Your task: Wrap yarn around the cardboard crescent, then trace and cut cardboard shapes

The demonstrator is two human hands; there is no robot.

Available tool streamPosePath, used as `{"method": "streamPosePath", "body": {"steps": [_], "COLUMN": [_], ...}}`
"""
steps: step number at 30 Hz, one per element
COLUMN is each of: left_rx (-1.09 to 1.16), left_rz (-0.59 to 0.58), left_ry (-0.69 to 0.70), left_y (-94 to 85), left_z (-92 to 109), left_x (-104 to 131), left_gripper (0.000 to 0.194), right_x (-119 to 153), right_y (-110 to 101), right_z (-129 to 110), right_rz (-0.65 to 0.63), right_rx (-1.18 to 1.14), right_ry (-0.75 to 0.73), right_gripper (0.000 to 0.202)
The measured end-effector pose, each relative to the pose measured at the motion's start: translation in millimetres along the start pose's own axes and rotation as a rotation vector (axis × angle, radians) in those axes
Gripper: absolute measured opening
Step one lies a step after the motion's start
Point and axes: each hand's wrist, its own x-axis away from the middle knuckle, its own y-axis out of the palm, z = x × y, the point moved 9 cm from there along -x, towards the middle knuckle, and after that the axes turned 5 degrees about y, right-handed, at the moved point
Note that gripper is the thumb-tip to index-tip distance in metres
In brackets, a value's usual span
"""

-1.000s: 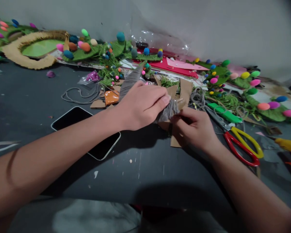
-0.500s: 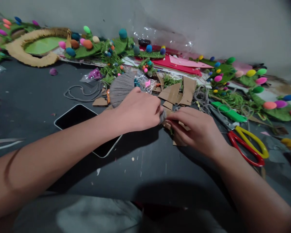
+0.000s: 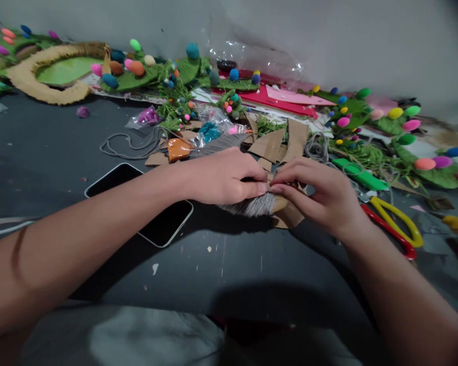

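A flat cardboard piece wrapped in grey yarn (image 3: 254,205) lies under my left hand (image 3: 227,178), whose fingers are closed on its right end. More of the grey wrapping shows above that hand; my palm hides the middle. Thumb and forefinger of my right hand (image 3: 322,195) pinch at the same end, touching my left fingertips. They seem to hold the grey yarn there, though the strand itself is hard to make out. Bare brown cardboard (image 3: 289,216) shows just below the pinch.
A phone (image 3: 164,223) lies under my left forearm. Scissors with red and yellow handles (image 3: 399,221) and a green comb-like piece (image 3: 361,174) are at right. Cardboard scraps (image 3: 267,146), loose yarn (image 3: 132,147) and an orange packet (image 3: 178,149) lie beyond my hands. Green leaves with coloured balls (image 3: 137,76) line the wall.
The yarn-wrapped piece has turned and tipped: its broad face, upright behind my left hand before, now lies lower and shows below it. The orange packet is uncovered. My hands have come together.
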Motion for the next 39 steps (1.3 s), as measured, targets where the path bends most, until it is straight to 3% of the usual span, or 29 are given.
{"method": "streamPosePath", "body": {"steps": [4,7,10,13,19,27,32,39], "left_rx": [0.058,0.013,-0.043,-0.146,-0.408,-0.485,-0.423,-0.320], "left_rz": [0.102,0.250,0.406,0.464,0.409,0.194,0.132,0.072], "left_ry": [0.041,0.044,-0.043,-0.198,-0.383,-0.368,-0.294,-0.260], "left_y": [-10.2,-22.0,-34.4,-40.6,-37.7,-14.4,-5.2,0.0], "left_z": [1,2,-3,-12,-21,-19,-9,-9], "left_x": [1,2,5,8,11,5,1,-3], "left_gripper": [0.032,0.032,0.032,0.033,0.033,0.037,0.036,0.035], "right_x": [1,3,5,6,10,9,9,5], "right_y": [2,8,17,21,17,10,5,-1], "right_z": [9,13,13,7,-8,-15,-21,-13], "right_rz": [0.043,0.054,0.041,0.034,0.061,0.087,0.111,0.100], "right_rx": [-0.006,-0.029,-0.044,0.012,0.188,0.372,0.388,0.270], "right_ry": [0.064,0.079,0.087,0.086,0.036,-0.108,-0.207,-0.143], "right_gripper": [0.011,0.014,0.017,0.014,0.013,0.016,0.013,0.007]}}
